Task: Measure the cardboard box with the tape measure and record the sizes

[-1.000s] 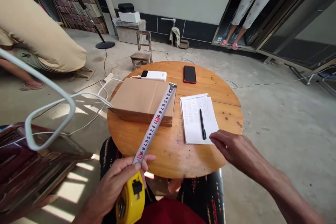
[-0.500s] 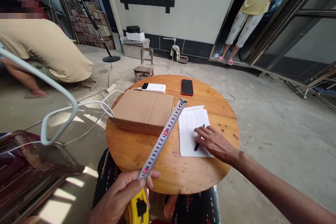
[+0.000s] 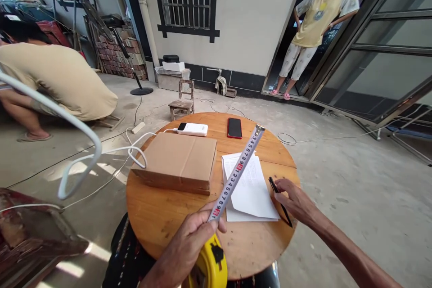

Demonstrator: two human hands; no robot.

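My left hand [image 3: 194, 238] is closed around a tape measure [image 3: 221, 263] with a yellow case. Its silver blade [image 3: 232, 182] is drawn out, slanting up and right above the table, its metal hook over the sheets' far side. At the table's right, my right hand [image 3: 297, 202] has its fingertips on a black pen [image 3: 285, 212], which lies slanted beside the paper's right edge. White paper sheets [image 3: 253, 198] lie in front of me, partly behind the blade. A closed brown cardboard box [image 3: 182, 157] is left of them.
On the round wooden table [image 3: 162, 216] are a red-edged phone [image 3: 234, 128] and a white power bank [image 3: 193, 129] with a cable. White tubing [image 3: 96, 137] loops at the left. A small wooden chair [image 3: 182, 103] stands beyond. One person crouches at left; another stands in the doorway.
My right hand and the pen have moved right, off the sheets to the paper's edge. The tape measure has shifted right with my left hand. The top paper now looks mostly blank. The view has tilted up.
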